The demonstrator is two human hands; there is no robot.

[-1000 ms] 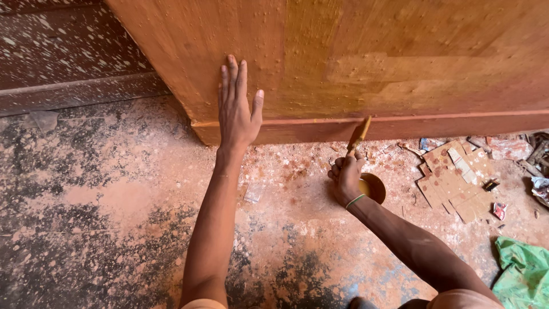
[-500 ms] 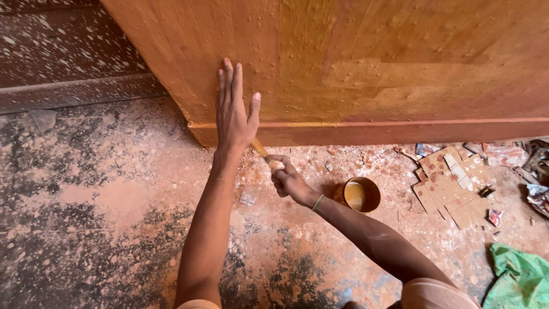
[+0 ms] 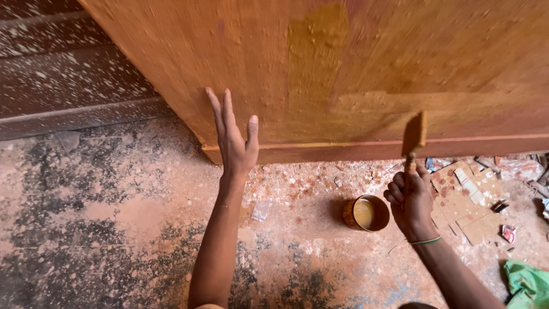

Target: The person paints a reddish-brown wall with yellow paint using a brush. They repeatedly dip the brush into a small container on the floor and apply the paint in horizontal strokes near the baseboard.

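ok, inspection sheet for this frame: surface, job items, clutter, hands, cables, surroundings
surface: concrete floor, stained reddish and dark, dusty.
job's things: wooden panel standing on edge, partly coated; brush; small tin of yellowish liquid on the floor.
clutter: cardboard scraps, green cloth, small wrappers at right.
grippers: left hand flat against the panel; right hand in a closed grip on the brush handle.
cables: nothing seen.
surroundings: dark speckled boards at upper left.

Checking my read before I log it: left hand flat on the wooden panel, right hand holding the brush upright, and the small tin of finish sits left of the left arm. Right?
Not quite. In the head view the tin sits between the arms, just left of the right hand, not left of the left arm. The left hand on the panel and upright brush are correct.
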